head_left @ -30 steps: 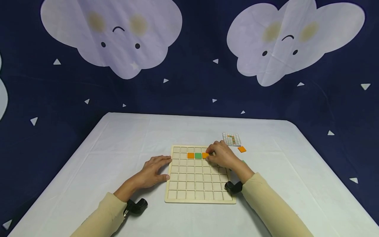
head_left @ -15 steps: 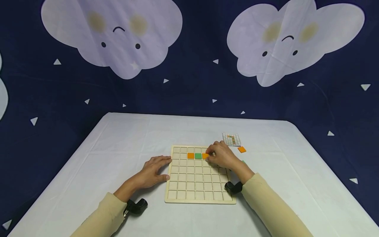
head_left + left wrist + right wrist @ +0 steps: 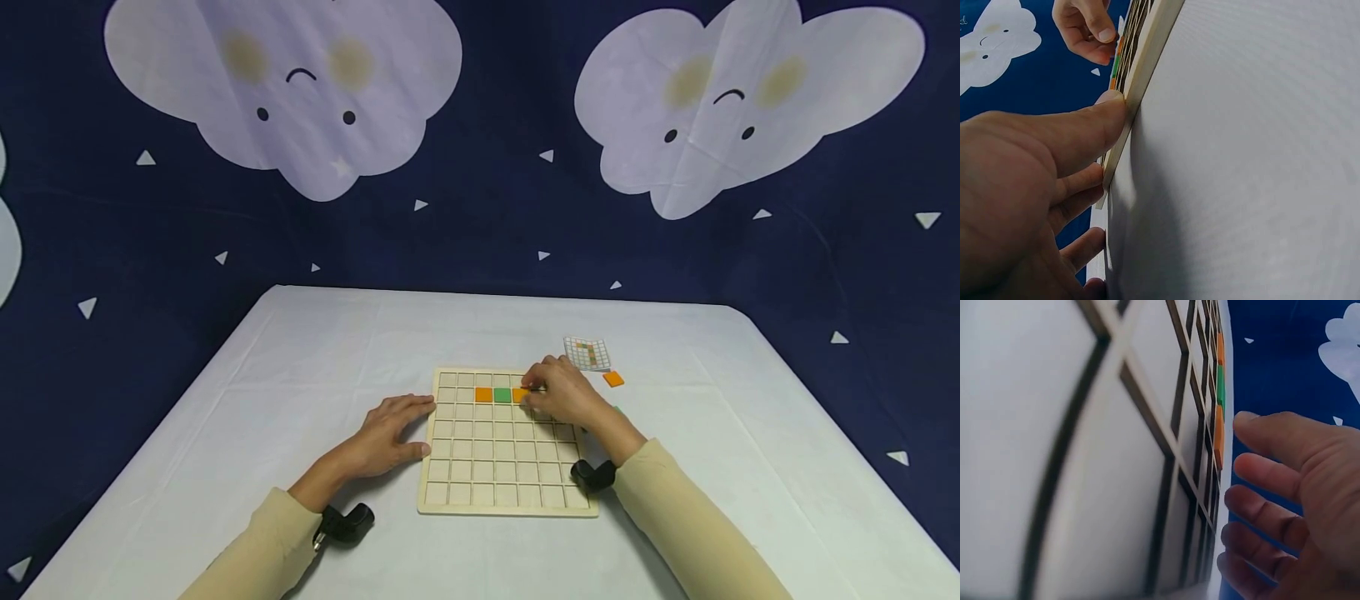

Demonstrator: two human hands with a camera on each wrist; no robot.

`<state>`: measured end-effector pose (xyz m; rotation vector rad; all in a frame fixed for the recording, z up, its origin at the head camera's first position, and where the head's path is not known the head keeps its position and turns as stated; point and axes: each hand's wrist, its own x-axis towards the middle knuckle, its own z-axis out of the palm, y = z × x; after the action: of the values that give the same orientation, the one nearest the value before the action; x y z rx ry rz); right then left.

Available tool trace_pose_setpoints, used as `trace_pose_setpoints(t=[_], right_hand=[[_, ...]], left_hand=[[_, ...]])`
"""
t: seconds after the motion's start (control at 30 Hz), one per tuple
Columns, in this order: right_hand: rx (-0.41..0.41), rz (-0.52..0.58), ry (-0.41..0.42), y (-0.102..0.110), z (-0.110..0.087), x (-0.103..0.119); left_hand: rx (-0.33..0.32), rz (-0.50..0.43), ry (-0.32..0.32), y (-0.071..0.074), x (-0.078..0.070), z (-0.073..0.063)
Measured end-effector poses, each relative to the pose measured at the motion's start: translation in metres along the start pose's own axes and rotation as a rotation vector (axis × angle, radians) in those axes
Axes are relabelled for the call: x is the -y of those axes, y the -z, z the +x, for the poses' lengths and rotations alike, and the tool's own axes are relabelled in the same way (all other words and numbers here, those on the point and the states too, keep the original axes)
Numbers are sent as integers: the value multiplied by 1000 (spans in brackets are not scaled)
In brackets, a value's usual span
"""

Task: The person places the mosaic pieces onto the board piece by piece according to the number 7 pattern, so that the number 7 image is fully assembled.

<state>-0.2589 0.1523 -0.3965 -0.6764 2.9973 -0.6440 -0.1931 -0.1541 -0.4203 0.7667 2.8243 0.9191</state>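
A pale wooden grid board (image 3: 483, 450) lies on the table. In its second row from the back sit an orange tile (image 3: 483, 395), a green tile (image 3: 502, 395) and another orange tile (image 3: 517, 395), side by side. My right hand (image 3: 567, 392) is over the rightmost of these, thumb and index fingertip right at it and partly covering it; the right wrist view shows the fingers (image 3: 1260, 509) apart, with nothing between them. At the board's left edge rests my left hand (image 3: 386, 433), its thumb (image 3: 1094, 128) and fingertips touching the rim.
Beyond the board's back right corner lies a small printed card (image 3: 587, 353) with a coloured grid pattern. A loose orange tile (image 3: 613, 379) is beside it. Something green (image 3: 617, 409) peeks out behind my right wrist. White cloth covers the table (image 3: 360, 333).
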Motion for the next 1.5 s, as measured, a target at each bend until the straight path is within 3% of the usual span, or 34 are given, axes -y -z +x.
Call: trace_pose_setpoints(t=[0.6, 1.07, 1.5], right_hand=[[-49, 109, -35, 27, -21, -8], [-96, 39, -38, 32, -44, -15], [-130, 49, -31, 32, -62, -23]], left_hand=[[0, -4, 13, -1, 1, 0], [1, -6, 6, -1, 0, 0], [5, -6, 5, 0, -1, -1]])
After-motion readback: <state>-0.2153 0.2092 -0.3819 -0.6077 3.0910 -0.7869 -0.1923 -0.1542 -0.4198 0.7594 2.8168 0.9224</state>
